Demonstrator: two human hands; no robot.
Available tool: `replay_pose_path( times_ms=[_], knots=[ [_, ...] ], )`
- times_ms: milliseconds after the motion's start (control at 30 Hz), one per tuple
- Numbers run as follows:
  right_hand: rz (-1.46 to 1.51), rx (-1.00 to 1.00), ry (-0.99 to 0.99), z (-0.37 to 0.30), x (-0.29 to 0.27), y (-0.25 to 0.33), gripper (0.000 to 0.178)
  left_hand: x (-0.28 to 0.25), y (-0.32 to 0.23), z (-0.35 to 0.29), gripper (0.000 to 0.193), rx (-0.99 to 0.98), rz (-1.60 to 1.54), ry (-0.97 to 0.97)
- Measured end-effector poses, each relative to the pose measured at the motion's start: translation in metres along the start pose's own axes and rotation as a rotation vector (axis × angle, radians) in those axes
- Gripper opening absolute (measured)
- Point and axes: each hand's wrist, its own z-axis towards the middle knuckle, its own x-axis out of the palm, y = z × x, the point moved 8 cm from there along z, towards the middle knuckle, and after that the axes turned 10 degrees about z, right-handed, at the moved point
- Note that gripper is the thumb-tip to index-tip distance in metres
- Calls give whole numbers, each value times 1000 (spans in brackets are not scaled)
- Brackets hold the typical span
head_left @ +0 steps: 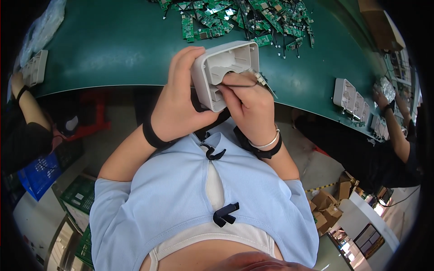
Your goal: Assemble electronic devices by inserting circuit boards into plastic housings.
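My left hand (181, 99) grips a light grey plastic housing (209, 97) by its left side, its open face tilted up and toward my right. Posts and ribs show inside the housing. With fingers pinched together, my right hand (251, 101) reaches into the housing's opening. A dark cable runs out beside those fingers to a small circuit board (264, 82) with pale connectors, lying against the back of that hand. The cable's other end is hidden by my fingers and the housing wall.
Several green circuit boards with black cables (266, 20) lie heaped at the table's far side. More grey housings (351, 100) stand on the right of the green table (122, 54), another housing (35, 67) at far left. Co-workers' arms (400, 135) show at both sides. Cardboard boxes (327, 210) lie behind right.
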Motion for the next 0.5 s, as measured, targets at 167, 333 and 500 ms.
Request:
replay_pose_path(
  times_ms=[167, 333, 500],
  knots=[
    [164, 21, -78, -10, -17, -12, 15, -3, 12, 1, 106, -63, -131, 32],
    [54, 107, -383, -37, -51, -21, 22, -6, 12, 3, 108, -34, -95, 52],
    [-210, 126, -296, -14, -58, -36, 25, -5, 16, 3, 109, -41, -81, 57]
  ],
)
